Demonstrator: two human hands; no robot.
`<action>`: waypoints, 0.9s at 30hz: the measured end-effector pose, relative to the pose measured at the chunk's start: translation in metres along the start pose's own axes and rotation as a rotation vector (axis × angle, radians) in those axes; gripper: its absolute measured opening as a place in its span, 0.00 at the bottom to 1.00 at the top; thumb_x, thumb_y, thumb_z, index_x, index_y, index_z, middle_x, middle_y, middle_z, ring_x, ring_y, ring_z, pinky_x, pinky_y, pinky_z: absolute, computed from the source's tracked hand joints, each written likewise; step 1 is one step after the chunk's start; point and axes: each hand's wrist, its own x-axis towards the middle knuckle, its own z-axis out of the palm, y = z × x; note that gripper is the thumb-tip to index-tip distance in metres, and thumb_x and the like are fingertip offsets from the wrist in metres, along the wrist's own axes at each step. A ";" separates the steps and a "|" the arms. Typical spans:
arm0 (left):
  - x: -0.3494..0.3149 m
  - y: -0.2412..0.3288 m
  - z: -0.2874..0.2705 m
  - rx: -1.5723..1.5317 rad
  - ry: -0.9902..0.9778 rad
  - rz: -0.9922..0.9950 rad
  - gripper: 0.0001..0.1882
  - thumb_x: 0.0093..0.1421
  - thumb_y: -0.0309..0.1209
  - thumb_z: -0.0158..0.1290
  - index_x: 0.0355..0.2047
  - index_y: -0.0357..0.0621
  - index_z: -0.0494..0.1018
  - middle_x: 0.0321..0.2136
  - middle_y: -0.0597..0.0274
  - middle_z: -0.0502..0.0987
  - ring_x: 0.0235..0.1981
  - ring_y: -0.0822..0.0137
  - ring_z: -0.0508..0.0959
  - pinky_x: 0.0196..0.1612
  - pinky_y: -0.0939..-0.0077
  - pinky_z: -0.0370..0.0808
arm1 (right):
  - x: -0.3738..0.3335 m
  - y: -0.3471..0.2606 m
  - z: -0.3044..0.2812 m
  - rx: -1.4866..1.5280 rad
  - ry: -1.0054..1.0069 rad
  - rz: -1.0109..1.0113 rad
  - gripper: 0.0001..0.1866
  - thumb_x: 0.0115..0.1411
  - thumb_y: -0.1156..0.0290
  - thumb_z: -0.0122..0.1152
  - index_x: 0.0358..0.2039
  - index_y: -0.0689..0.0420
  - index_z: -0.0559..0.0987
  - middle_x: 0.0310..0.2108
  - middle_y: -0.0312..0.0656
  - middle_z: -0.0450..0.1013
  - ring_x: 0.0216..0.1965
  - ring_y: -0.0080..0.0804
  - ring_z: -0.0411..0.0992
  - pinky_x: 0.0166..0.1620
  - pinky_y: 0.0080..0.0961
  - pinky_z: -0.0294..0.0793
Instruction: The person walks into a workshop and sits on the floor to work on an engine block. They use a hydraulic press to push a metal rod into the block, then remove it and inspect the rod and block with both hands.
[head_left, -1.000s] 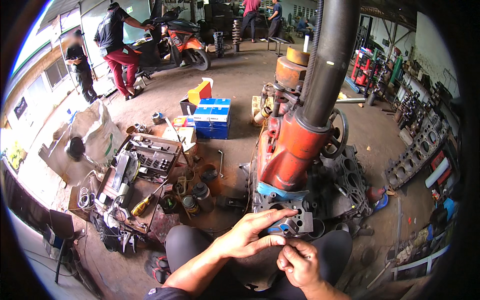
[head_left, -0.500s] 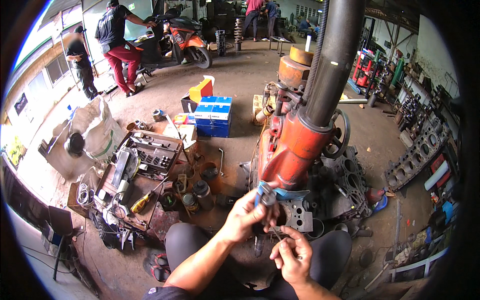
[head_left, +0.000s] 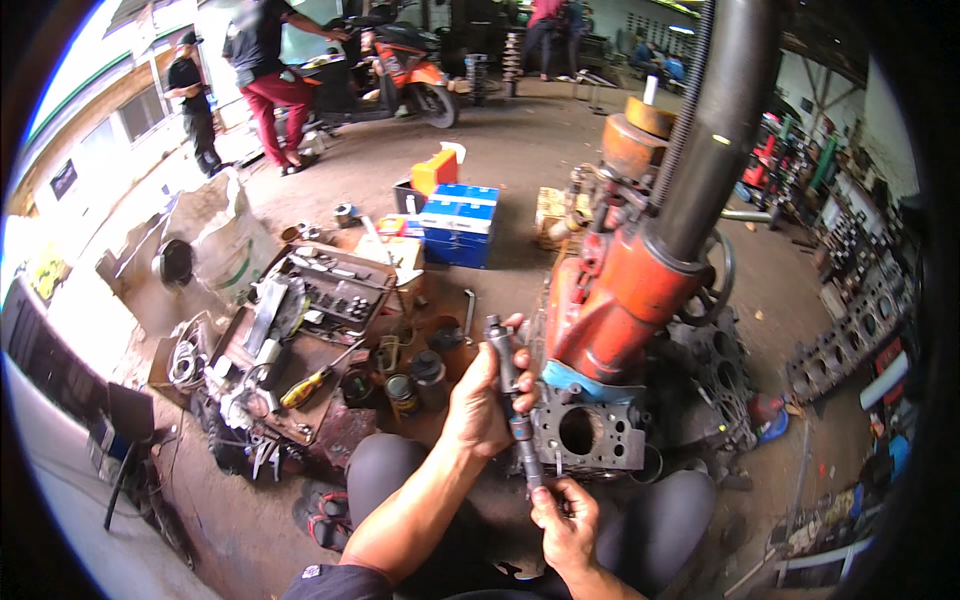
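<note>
My left hand (head_left: 478,405) is wrapped round the upper part of a long dark metal rod-shaped tool (head_left: 523,440). The tool has jointed, stepped sections and a small blue band, and it slants upright over my lap. At its lower end my right hand (head_left: 568,525) grips with thumb and curled fingers; the very tip is hidden there. Just right of the tool lies a grey metal engine block (head_left: 622,445) with a large round bore. A blue cloth (head_left: 582,381) rests between the block and the foot of a red-orange machine column (head_left: 625,310).
To the left, a tool tray (head_left: 375,285) and a yellow-handled screwdriver (head_left: 302,388) sit among cans and loose tools. A blue box (head_left: 458,250) stands ahead. More engine blocks (head_left: 850,340) line the right side. Two people stand by an orange motorcycle (head_left: 410,70) at the back left.
The tool has swung from pointing toward the machine to nearly upright, lengthwise in view. My right hand has moved slightly down and left, onto its lower end. The whole view has shifted, the scene sliding right.
</note>
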 end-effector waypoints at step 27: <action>-0.002 0.006 0.016 -0.073 0.099 -0.034 0.29 0.68 0.53 0.43 0.62 0.50 0.62 0.31 0.66 0.68 0.27 0.71 0.66 0.24 0.78 0.65 | -0.003 -0.008 0.005 0.478 -0.231 0.166 0.08 0.67 0.71 0.57 0.44 0.61 0.76 0.30 0.42 0.74 0.23 0.25 0.68 0.27 0.22 0.69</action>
